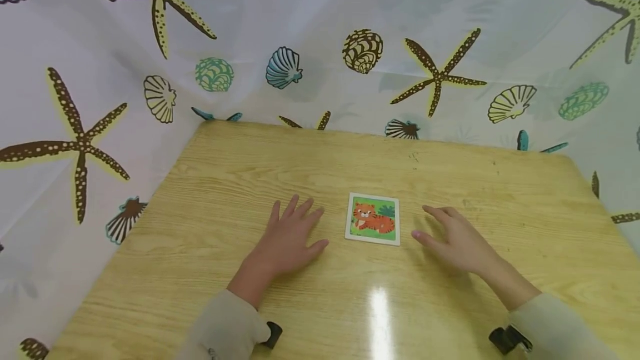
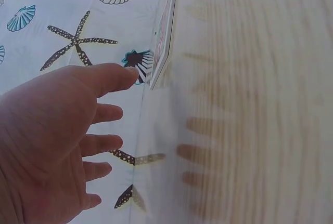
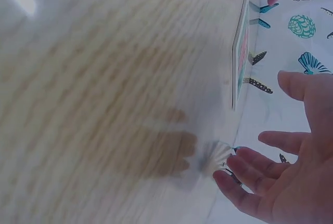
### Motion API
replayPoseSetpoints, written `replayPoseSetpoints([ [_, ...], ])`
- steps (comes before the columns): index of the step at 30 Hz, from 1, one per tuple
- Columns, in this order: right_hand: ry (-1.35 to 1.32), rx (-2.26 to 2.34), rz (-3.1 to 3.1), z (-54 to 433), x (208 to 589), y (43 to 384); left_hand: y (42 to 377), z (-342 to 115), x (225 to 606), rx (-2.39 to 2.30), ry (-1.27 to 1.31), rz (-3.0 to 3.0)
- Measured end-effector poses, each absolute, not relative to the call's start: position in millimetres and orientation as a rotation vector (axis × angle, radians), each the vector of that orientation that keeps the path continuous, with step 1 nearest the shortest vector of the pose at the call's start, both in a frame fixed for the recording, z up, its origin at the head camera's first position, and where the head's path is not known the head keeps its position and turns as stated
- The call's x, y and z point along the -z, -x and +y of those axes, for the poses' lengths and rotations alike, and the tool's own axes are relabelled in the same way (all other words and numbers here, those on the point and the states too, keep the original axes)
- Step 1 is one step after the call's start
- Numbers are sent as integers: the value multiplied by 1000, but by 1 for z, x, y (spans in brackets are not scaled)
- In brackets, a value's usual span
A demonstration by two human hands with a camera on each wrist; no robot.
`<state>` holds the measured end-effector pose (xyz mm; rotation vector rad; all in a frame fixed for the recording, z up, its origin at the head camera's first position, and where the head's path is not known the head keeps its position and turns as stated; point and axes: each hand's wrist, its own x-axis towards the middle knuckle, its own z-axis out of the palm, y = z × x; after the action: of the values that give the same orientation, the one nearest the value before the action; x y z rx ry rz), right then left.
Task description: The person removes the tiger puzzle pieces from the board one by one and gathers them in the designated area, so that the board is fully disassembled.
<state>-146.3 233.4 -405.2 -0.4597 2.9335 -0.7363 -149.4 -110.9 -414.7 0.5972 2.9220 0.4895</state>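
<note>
A square picture tile (image 1: 373, 219) with a white border lies flat on the wooden table (image 1: 300, 154), showing an orange tiger on a green background. To its left is my left hand (image 1: 290, 238), fingers spread and palm down, holding nothing. My right hand (image 1: 457, 240) hovers on the other side with thumb and fingers apart, also holding nothing. In the left wrist view the tile (image 2: 165, 34) appears nearly edge-on beyond the thumb of the left hand (image 2: 52, 135). The right wrist view has the tile (image 3: 240, 52) edge-on too, apart from the right hand (image 3: 291, 172).
A white cloth (image 1: 330, 10) printed with starfish and shells hangs behind the table and along its sides. Black straps (image 1: 507, 340) sit at the cuffs of the light sleeves (image 1: 560, 326). A bright light reflection (image 1: 381, 321) shows on the near tabletop.
</note>
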Motion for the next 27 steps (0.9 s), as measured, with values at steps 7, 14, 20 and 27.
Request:
replayPoseSetpoints([
  [7, 426, 799, 2923, 225, 404, 156, 157, -97, 417, -493, -667, 2904],
  [14, 382, 889, 2846, 216, 407, 170, 161, -81, 423, -561, -680, 2848],
  [20, 353, 889, 2821, 206, 409, 179, 164, -72, 428, -587, -712, 2826],
  [27, 337, 916, 2802, 199, 416, 189, 169, -61, 431, -625, -795, 2791],
])
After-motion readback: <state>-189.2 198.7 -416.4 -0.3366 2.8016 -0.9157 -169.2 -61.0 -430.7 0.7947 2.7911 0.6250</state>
